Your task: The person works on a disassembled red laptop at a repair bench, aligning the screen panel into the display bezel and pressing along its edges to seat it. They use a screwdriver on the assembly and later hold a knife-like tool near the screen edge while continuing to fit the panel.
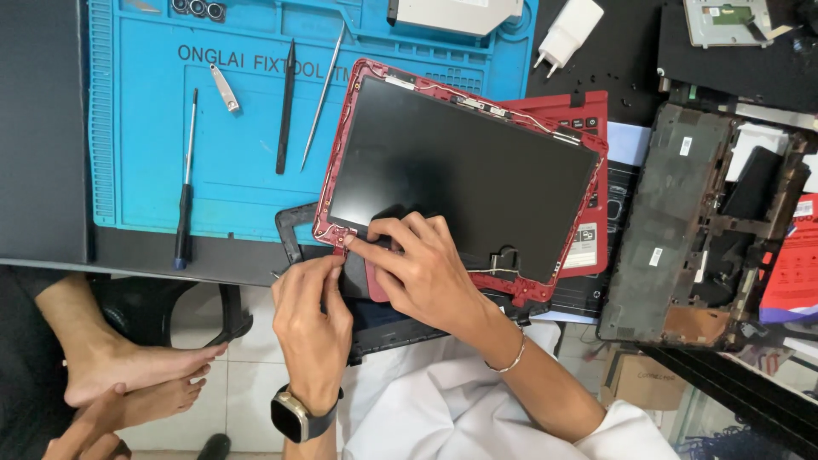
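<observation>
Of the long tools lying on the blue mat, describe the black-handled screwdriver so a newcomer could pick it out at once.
Start at the blue mat. The screwdriver lies farthest left, its black handle over the mat's near edge. Unlike the black spudger and metal tweezers, it has a thin steel shaft.

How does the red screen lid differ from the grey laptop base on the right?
The red lid holds a flat dark panel; the grey base is an open shell with parts exposed. The left hand and right hand pinch the lid's corner; the base lies untouched. The lid sits tilted; the base stands nearly straight. Both lie dismantled.
</observation>
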